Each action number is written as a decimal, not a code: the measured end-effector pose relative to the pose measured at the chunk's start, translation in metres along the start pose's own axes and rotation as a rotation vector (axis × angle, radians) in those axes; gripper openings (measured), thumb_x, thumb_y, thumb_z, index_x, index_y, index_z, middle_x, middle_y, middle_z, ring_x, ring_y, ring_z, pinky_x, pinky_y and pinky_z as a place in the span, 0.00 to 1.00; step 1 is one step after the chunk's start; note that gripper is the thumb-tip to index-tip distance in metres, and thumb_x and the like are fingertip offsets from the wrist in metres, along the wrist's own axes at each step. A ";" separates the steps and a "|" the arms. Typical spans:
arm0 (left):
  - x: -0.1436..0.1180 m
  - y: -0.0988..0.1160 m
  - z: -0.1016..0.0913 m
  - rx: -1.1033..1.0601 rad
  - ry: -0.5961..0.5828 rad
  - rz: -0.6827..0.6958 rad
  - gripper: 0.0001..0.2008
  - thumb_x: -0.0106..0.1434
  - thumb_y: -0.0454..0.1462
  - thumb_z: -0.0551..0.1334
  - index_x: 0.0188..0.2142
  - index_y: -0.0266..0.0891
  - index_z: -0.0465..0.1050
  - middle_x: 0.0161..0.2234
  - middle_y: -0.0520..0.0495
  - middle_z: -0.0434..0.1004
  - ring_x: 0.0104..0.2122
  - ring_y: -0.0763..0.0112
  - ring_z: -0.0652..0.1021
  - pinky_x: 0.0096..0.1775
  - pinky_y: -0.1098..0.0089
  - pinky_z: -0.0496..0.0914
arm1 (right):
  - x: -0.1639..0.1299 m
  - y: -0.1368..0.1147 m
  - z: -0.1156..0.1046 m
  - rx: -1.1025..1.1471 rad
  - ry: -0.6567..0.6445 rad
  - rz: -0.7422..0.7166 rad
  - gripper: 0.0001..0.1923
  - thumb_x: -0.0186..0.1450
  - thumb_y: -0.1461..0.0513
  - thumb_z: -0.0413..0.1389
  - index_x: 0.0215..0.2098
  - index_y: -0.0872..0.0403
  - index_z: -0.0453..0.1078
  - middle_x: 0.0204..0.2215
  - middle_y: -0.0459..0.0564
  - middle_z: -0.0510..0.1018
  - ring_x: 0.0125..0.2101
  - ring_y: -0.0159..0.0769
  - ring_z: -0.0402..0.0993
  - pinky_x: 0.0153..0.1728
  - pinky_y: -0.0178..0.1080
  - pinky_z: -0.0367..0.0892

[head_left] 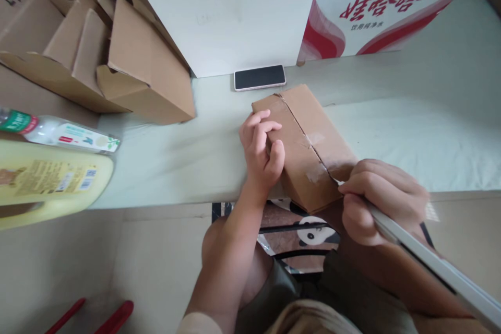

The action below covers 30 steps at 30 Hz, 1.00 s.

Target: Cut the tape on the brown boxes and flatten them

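Pale green-grey table top (164, 167) ran across the view, front edge near the bottom centre. Behind it stood a white box (227, 15) and a red-and-white printed carton (376, 10). Black phone (260, 78) lay flat against the white box. Opened brown cardboard boxes (117, 52) were piled at the left. Clear plastic bottle (58, 133) and yellow jug (47, 182) lay at the left edge. Red handles (113, 318) showed low left. Light was soft and even.
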<state>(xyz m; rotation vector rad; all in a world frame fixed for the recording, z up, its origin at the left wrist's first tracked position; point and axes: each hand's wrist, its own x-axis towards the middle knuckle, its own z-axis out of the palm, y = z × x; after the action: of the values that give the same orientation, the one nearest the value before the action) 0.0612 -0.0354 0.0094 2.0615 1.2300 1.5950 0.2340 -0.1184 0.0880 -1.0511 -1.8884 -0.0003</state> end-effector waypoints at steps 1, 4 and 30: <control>0.000 0.000 0.000 0.005 0.000 0.000 0.14 0.75 0.44 0.49 0.47 0.42 0.69 0.56 0.37 0.74 0.60 0.56 0.73 0.62 0.53 0.67 | 0.000 0.000 0.000 0.001 0.005 -0.003 0.11 0.64 0.69 0.51 0.27 0.50 0.60 0.19 0.42 0.61 0.18 0.29 0.57 0.20 0.37 0.57; 0.000 0.000 -0.001 0.035 -0.022 -0.007 0.14 0.75 0.44 0.48 0.48 0.42 0.69 0.56 0.37 0.74 0.60 0.55 0.73 0.62 0.52 0.67 | 0.000 0.001 0.001 -0.005 0.007 0.001 0.11 0.64 0.69 0.51 0.27 0.49 0.59 0.19 0.41 0.60 0.18 0.29 0.57 0.20 0.37 0.57; 0.000 -0.001 0.000 0.031 -0.030 -0.019 0.16 0.75 0.45 0.47 0.48 0.42 0.69 0.57 0.36 0.74 0.60 0.53 0.72 0.63 0.52 0.65 | 0.002 -0.001 0.000 -0.006 -0.004 -0.009 0.10 0.62 0.70 0.52 0.26 0.50 0.61 0.19 0.40 0.61 0.18 0.27 0.58 0.20 0.35 0.58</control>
<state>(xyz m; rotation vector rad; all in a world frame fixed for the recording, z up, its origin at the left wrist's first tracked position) 0.0610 -0.0345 0.0083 2.0785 1.2677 1.5412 0.2332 -0.1178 0.0894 -1.0473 -1.8975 -0.0094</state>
